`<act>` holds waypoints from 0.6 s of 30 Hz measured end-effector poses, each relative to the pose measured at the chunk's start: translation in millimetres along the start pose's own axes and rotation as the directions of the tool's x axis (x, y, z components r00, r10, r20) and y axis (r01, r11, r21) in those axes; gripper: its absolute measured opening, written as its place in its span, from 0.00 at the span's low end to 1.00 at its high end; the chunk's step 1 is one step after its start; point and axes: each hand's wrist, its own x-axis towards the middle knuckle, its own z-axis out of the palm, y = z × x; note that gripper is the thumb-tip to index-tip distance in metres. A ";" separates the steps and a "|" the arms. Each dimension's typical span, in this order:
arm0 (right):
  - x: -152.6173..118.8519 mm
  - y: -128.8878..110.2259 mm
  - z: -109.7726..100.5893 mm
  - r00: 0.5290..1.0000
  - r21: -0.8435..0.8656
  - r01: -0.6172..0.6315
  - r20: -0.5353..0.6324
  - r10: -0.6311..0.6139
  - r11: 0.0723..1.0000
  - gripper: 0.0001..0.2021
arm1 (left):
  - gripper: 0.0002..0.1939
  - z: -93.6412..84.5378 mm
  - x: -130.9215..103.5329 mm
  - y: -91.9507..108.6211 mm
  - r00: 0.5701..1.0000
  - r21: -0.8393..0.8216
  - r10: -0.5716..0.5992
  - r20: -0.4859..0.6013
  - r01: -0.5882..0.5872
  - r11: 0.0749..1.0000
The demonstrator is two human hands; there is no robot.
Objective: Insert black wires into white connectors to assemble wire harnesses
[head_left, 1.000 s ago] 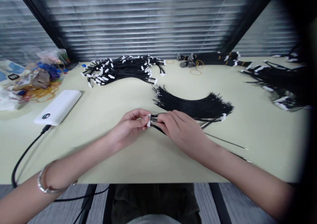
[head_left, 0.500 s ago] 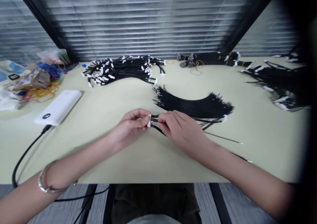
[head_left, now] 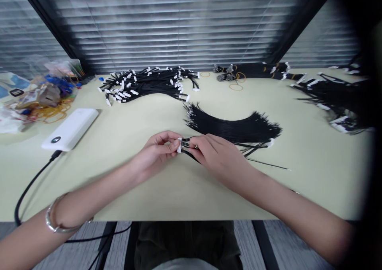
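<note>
Between thumb and fingers, my left hand [head_left: 162,148] pinches a small white plug connector [head_left: 179,145]. Black wires [head_left: 191,155] run from the connector's right side towards my right hand [head_left: 216,154]. That hand is closed, its thumb and forefinger pressed on a black wire close to the connector; the exact tip is hidden. Other wires trail out to the right beneath it, and one thin wire [head_left: 268,163] ends in a bare metal tip. Just behind my right hand lies a fanned bundle of loose black wires [head_left: 229,128].
Finished-looking black cables with white connectors [head_left: 149,83] are heaped at the back. Tied wire bundles [head_left: 256,70] and more cables [head_left: 337,94] lie to the right. A white power bank [head_left: 71,128] with a black cord and a pile of bags and rubber bands [head_left: 53,106] are on the left.
Both hands stay almost in place. The loose wire ends to the right of my right hand have shifted slightly up and left.
</note>
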 end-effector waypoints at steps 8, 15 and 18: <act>-1.4 -4.1 -0.4 0.999 -0.041 -0.031 -0.013 0.030 0.999 0.07 | 0.07 -2.3 -0.8 -1.8 0.999 0.046 0.016 0.036 -0.018 0.999; -0.6 -4.2 5.3 0.999 0.010 -0.030 -0.039 0.030 1.000 0.07 | 0.06 -2.0 -0.3 -2.4 0.998 0.080 0.018 0.057 -0.022 0.997; -1.5 -4.9 6.8 0.998 0.019 -0.032 -0.048 0.033 0.999 0.07 | 0.06 -2.4 -0.3 -3.0 0.998 0.092 0.025 0.053 -0.030 0.995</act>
